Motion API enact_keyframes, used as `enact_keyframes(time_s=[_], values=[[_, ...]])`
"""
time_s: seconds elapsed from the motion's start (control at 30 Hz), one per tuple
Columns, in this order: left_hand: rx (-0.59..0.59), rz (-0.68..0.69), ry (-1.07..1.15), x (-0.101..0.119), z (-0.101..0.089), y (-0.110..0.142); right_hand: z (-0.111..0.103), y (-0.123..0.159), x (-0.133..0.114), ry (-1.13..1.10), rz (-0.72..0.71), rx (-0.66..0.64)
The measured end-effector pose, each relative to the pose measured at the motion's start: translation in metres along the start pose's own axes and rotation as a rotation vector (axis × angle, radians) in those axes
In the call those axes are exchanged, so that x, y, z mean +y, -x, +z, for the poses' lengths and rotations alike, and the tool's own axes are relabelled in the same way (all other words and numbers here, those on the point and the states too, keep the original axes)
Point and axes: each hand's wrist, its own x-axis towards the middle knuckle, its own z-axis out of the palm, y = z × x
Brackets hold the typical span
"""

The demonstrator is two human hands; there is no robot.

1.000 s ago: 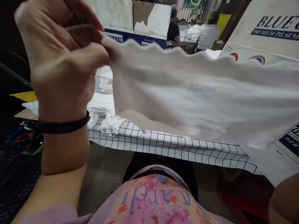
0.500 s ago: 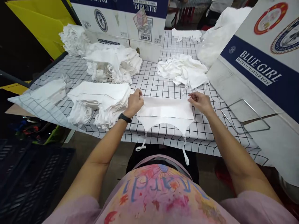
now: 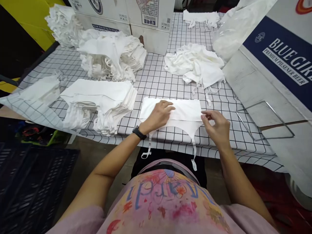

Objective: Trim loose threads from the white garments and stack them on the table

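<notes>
A white strappy camisole (image 3: 183,112) lies folded on the table in front of me, its two thin straps hanging over the near edge. My left hand (image 3: 159,113) rests on the folded band with its fingers stretched out. At the band's right end, my right hand (image 3: 215,126) pinches the edge between thumb and fingertips. To the left sits a neat stack of similar white camisoles (image 3: 97,89), straps toward me. Beyond my right hand is a loose heap of white camisoles (image 3: 195,65).
More white piles (image 3: 112,52) stand at the back left against a beer carton (image 3: 156,39). Another carton (image 3: 263,78) with a bent wire frame (image 3: 265,121) bounds the right side. A plastic bag (image 3: 231,35) is behind it. The checked tablecloth (image 3: 156,78) covers the table.
My left hand has moved from the camisole's upper left corner onto its middle. My right hand has come down along the right edge. The view has tilted down slightly.
</notes>
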Motion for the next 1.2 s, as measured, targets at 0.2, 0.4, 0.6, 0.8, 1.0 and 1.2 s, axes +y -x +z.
enact_keyframes(time_s=[0.2, 0.4, 0.6, 0.8, 1.0, 1.2], values=[[-0.21, 0.222, 0.073, 0.032, 0.032, -0.006, -0.025, 0.091, -0.015, -0.133, 0.513, -0.079], [-0.346, 0.235, 0.013, 0.043, 0.045, -0.008, -0.005, 0.136, -0.013, -0.204, 0.668, -0.26], [-0.292, 0.227, -0.055, 0.053, 0.049, -0.004, 0.019, 0.151, -0.027, -0.432, 0.619, -0.336], [-0.259, 0.233, -0.078, 0.053, 0.055, -0.002, 0.001, 0.178, -0.025, -0.528, 0.693, -0.363], [-0.236, 0.24, -0.092, 0.052, 0.059, -0.001, 0.015, 0.16, -0.008, -0.454, 0.661, -0.148], [-0.234, 0.241, -0.115, 0.055, 0.056, -0.001, 0.034, 0.142, -0.019, -0.591, 0.624, -0.264]])
